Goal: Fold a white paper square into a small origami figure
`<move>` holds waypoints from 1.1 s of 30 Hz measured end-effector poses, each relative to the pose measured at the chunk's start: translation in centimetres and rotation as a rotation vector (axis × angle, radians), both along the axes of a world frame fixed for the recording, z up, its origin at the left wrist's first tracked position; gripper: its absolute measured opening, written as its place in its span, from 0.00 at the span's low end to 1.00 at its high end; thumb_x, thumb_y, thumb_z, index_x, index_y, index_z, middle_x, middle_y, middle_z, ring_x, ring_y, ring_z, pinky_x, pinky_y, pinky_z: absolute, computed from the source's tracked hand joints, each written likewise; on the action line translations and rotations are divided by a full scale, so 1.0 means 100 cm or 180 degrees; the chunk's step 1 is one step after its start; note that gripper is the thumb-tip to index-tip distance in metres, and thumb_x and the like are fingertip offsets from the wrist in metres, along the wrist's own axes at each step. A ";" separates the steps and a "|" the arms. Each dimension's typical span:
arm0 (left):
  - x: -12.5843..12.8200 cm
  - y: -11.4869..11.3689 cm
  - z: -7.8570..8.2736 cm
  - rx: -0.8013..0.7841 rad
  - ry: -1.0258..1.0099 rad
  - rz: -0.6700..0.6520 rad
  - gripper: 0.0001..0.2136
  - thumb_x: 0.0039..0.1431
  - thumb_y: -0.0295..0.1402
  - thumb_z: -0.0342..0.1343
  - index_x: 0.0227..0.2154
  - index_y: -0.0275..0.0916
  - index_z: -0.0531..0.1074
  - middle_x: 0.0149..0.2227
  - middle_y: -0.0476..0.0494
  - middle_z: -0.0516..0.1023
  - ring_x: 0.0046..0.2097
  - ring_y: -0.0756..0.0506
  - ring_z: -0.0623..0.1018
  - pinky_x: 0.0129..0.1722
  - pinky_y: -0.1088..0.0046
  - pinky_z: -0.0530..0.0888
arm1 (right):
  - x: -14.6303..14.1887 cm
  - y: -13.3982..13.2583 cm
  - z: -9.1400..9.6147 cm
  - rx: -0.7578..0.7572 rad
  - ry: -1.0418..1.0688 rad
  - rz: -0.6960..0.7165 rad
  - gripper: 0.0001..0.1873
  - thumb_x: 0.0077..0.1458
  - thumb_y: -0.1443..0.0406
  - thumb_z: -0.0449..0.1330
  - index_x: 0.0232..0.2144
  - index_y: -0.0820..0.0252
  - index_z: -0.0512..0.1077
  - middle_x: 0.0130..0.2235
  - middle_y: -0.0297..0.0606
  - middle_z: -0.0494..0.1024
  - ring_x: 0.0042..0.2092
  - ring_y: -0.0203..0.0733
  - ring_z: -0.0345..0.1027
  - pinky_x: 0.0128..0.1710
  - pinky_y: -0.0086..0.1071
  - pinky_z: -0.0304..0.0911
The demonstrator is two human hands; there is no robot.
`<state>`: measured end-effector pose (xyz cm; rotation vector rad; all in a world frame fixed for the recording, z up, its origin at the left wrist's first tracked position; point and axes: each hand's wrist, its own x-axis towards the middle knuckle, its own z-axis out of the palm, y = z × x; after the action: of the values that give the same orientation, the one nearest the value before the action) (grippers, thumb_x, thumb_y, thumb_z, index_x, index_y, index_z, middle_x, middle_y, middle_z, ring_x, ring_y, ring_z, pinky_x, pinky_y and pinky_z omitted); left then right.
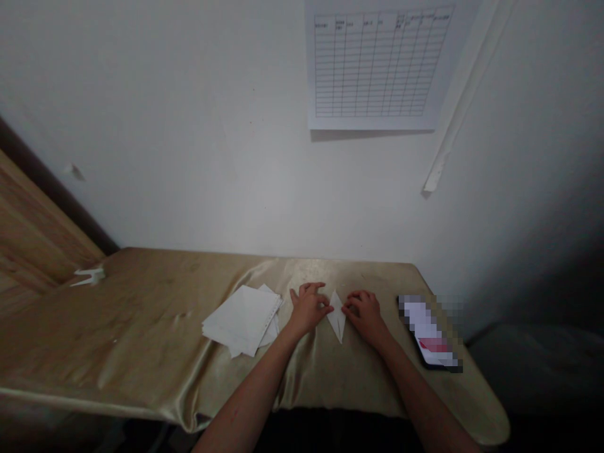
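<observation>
Presently you have one folded white paper, right of the paper stack, left hand and right hand touching its side corners, pinch unclear; probably light, easily creased, best held by its edges.

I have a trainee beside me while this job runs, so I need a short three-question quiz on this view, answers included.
1. Multiple choice: which of these lies to the right of the right hand?
A) the paper stack
B) the phone
C) the folded paper

2. True or false: the paper stack lies to the right of the folded paper.

3. Short answer: where is the folded paper in relation to the left hand and the right hand?

Key:
1. B.
2. False; the paper stack lies to its left.
3. Between them, with fingertips at its left and right edges.
</observation>
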<state>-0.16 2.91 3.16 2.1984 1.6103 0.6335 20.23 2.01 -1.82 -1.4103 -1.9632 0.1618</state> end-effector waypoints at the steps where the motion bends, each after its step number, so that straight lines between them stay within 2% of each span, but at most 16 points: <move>1: 0.000 0.000 -0.001 -0.0018 0.0004 -0.0017 0.03 0.54 0.36 0.65 0.27 0.46 0.79 0.61 0.50 0.69 0.64 0.33 0.60 0.60 0.28 0.41 | -0.001 0.000 0.000 -0.0024 -0.0011 -0.0032 0.05 0.56 0.59 0.62 0.32 0.51 0.77 0.44 0.41 0.74 0.50 0.52 0.61 0.52 0.50 0.58; 11: 0.000 -0.001 -0.004 -0.0209 0.0044 -0.0145 0.07 0.53 0.42 0.66 0.33 0.49 0.80 0.64 0.51 0.65 0.65 0.33 0.58 0.60 0.28 0.38 | 0.000 -0.002 0.009 -0.0461 0.0007 -0.0049 0.06 0.55 0.60 0.63 0.35 0.49 0.79 0.47 0.40 0.74 0.53 0.49 0.60 0.56 0.46 0.55; 18: 0.000 -0.004 -0.002 -0.0347 0.0101 -0.0200 0.08 0.50 0.43 0.67 0.34 0.50 0.80 0.64 0.51 0.66 0.66 0.33 0.56 0.61 0.30 0.34 | 0.003 -0.001 0.008 -0.0658 0.0101 0.0007 0.04 0.53 0.60 0.65 0.32 0.49 0.80 0.47 0.38 0.76 0.54 0.49 0.60 0.57 0.45 0.54; 23: 0.000 -0.003 -0.002 -0.0367 0.0067 -0.0145 0.08 0.48 0.43 0.68 0.32 0.49 0.80 0.63 0.51 0.67 0.66 0.33 0.57 0.61 0.30 0.34 | 0.004 0.001 0.005 -0.0659 0.0081 0.0011 0.05 0.53 0.59 0.65 0.30 0.50 0.80 0.47 0.38 0.76 0.54 0.49 0.60 0.57 0.45 0.53; 26: 0.000 -0.003 -0.001 -0.0370 0.0067 -0.0087 0.08 0.51 0.44 0.66 0.30 0.48 0.80 0.63 0.51 0.67 0.66 0.33 0.57 0.61 0.30 0.34 | 0.002 0.001 0.006 -0.0637 0.0027 -0.0024 0.06 0.54 0.59 0.64 0.31 0.50 0.80 0.46 0.38 0.76 0.53 0.49 0.61 0.56 0.45 0.54; 29: 0.000 -0.004 0.001 -0.0354 0.0099 -0.0078 0.08 0.54 0.45 0.64 0.29 0.48 0.80 0.64 0.51 0.66 0.66 0.33 0.57 0.60 0.29 0.36 | 0.000 0.000 0.008 -0.0618 -0.0042 -0.0073 0.06 0.54 0.58 0.64 0.30 0.50 0.80 0.47 0.38 0.76 0.53 0.49 0.61 0.56 0.45 0.54; 33: 0.002 -0.004 0.000 -0.0256 0.0211 -0.0060 0.07 0.52 0.43 0.65 0.29 0.47 0.79 0.64 0.52 0.65 0.66 0.33 0.57 0.60 0.28 0.39 | -0.003 -0.001 0.009 -0.0594 -0.0076 -0.0145 0.07 0.54 0.57 0.64 0.30 0.50 0.80 0.46 0.38 0.76 0.53 0.49 0.61 0.56 0.45 0.54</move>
<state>0.02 2.49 3.12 2.1950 1.6162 0.4866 19.98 1.89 -0.93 -1.5808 -1.9750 0.3156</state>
